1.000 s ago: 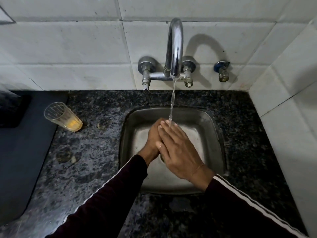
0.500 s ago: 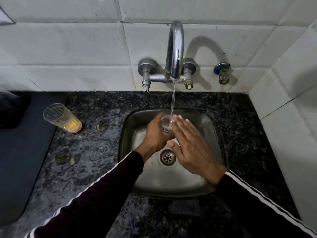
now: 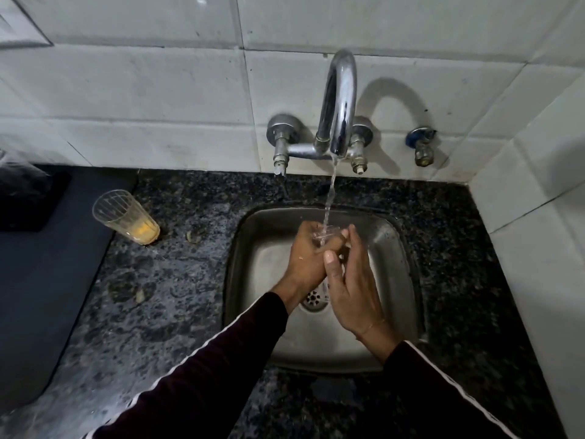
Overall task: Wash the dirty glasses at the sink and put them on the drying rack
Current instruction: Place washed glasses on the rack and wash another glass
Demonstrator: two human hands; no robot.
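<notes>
The scene is sitting in dim light, with the dark granite counter [image 3: 177,280] and both sleeves sinking toward black at the bottom edge. Light is falling from above and in front, throwing the faucet [image 3: 340,99]'s curved shadow onto the white tiles to its right. Bright glare is running down the chrome spout, and the steel sink [image 3: 250,248] is gleaming softly. Wide-angle distortion is bending the tile lines toward the corners. Running water is blurring the clear glass [image 3: 326,232].

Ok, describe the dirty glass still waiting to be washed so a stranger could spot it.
Start at the steel sink and look left across the dark speckled counter. The waiting glass stands there by a dark mat. Unlike the glass under the tap, it holds yellow-orange residue at the bottom.
</notes>
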